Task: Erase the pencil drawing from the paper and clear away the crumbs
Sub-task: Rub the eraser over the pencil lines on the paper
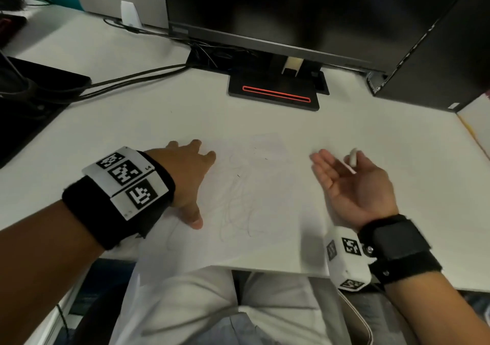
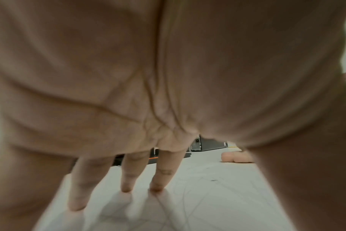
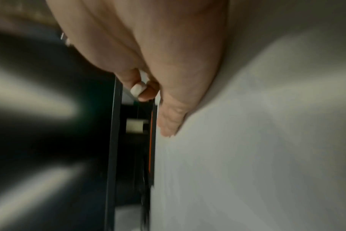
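A white paper sheet [image 1: 265, 238] lies on the white desk and carries a faint pencil scribble [image 1: 238, 206]. A few dark crumbs [image 1: 266, 158] lie on its far part, and one crumb [image 2: 213, 180] shows in the left wrist view. My left hand [image 1: 188, 180] rests flat on the sheet's left side with its fingers spread, and the fingertips [image 2: 156, 187] touch the paper. My right hand [image 1: 355, 182] hovers to the right of the sheet, palm turned inward. It pinches a small white eraser [image 1: 352, 157] [image 3: 138, 89] between thumb and forefinger, while its other fingers stay straight.
A black monitor stand base [image 1: 275, 94] with a red strip sits behind the paper under the dark screen. A computer tower [image 1: 437, 52] stands at the back right. Cables [image 1: 132, 79] and black gear [image 1: 26, 92] are on the left. The desk's front edge [image 1: 265, 268] is over my lap.
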`<control>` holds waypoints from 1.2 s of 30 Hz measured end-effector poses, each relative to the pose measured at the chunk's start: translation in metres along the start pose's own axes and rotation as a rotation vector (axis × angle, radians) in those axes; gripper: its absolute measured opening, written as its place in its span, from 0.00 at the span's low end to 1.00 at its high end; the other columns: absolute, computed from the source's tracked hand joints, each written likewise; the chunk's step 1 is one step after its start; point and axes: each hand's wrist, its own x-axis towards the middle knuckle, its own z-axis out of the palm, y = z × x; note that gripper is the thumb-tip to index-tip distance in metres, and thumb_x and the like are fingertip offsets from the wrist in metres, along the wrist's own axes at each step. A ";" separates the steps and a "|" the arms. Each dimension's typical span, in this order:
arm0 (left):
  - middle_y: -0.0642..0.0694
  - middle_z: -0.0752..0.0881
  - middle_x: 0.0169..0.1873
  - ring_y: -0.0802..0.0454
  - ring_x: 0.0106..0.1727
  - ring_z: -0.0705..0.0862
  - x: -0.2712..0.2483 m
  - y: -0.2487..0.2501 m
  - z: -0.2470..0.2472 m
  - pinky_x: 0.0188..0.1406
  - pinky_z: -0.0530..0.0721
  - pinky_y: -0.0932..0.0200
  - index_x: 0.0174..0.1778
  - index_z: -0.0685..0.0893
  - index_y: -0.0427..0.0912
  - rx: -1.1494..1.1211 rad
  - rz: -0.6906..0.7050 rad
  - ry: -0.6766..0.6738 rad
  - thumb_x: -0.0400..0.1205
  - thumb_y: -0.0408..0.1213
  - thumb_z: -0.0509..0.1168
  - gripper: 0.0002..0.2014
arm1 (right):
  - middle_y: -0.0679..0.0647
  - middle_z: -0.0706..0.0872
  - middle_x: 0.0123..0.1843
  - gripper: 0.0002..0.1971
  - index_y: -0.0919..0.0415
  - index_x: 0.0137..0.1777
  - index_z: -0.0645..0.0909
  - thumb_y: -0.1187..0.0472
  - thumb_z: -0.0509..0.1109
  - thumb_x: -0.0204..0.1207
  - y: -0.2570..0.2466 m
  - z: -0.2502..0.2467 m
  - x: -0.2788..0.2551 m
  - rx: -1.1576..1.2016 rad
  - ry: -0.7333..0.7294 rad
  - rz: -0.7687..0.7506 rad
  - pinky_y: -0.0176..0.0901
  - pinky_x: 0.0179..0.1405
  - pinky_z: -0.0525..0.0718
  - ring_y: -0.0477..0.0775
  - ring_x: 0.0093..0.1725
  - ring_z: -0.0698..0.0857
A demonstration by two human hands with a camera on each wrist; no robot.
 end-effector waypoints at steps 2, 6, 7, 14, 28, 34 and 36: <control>0.45 0.38 0.87 0.36 0.86 0.47 0.001 -0.001 -0.001 0.80 0.66 0.35 0.87 0.37 0.54 -0.002 -0.007 0.001 0.62 0.63 0.82 0.70 | 0.65 0.85 0.69 0.29 0.59 0.25 0.81 0.51 0.57 0.88 0.006 0.005 -0.011 0.040 -0.073 0.021 0.56 0.69 0.84 0.66 0.68 0.86; 0.47 0.37 0.87 0.38 0.87 0.46 0.003 -0.003 -0.003 0.81 0.64 0.36 0.87 0.36 0.55 -0.030 -0.007 0.009 0.62 0.62 0.82 0.70 | 0.69 0.89 0.59 0.26 0.67 0.36 0.89 0.51 0.58 0.85 0.071 0.025 -0.042 -0.192 -0.354 0.355 0.55 0.69 0.82 0.67 0.65 0.86; 0.47 0.37 0.87 0.39 0.87 0.45 0.003 -0.004 -0.003 0.82 0.63 0.37 0.87 0.35 0.55 -0.033 -0.005 0.009 0.62 0.62 0.82 0.70 | 0.71 0.87 0.63 0.24 0.70 0.41 0.88 0.51 0.60 0.84 0.083 0.028 -0.045 -0.278 -0.382 0.431 0.57 0.70 0.81 0.68 0.66 0.85; 0.47 0.35 0.87 0.39 0.87 0.42 0.000 -0.005 -0.005 0.84 0.57 0.38 0.86 0.32 0.46 -0.058 -0.004 -0.004 0.64 0.62 0.82 0.72 | 0.70 0.84 0.68 0.28 0.61 0.30 0.82 0.52 0.55 0.90 0.022 0.031 0.008 -0.077 -0.032 0.030 0.55 0.74 0.79 0.66 0.71 0.83; 0.47 0.44 0.88 0.43 0.88 0.45 -0.002 -0.007 -0.004 0.82 0.64 0.39 0.83 0.23 0.45 -0.113 -0.016 0.020 0.61 0.61 0.83 0.78 | 0.71 0.86 0.61 0.34 0.71 0.32 0.87 0.51 0.52 0.91 0.058 0.067 0.032 -0.173 -0.145 0.238 0.53 0.70 0.80 0.65 0.70 0.83; 0.50 0.38 0.87 0.42 0.88 0.41 -0.002 -0.005 -0.006 0.84 0.59 0.40 0.83 0.24 0.45 -0.094 0.003 0.004 0.62 0.60 0.83 0.77 | 0.67 0.86 0.67 0.19 0.58 0.38 0.76 0.53 0.56 0.89 0.027 0.054 0.036 -0.030 -0.023 -0.038 0.53 0.61 0.88 0.64 0.64 0.89; 0.49 0.40 0.88 0.43 0.88 0.42 0.000 -0.005 -0.006 0.84 0.58 0.41 0.83 0.24 0.46 -0.102 -0.003 0.008 0.62 0.60 0.83 0.77 | 0.68 0.86 0.66 0.19 0.60 0.40 0.79 0.53 0.56 0.90 0.052 0.068 0.019 -0.063 -0.171 0.097 0.53 0.61 0.88 0.66 0.65 0.88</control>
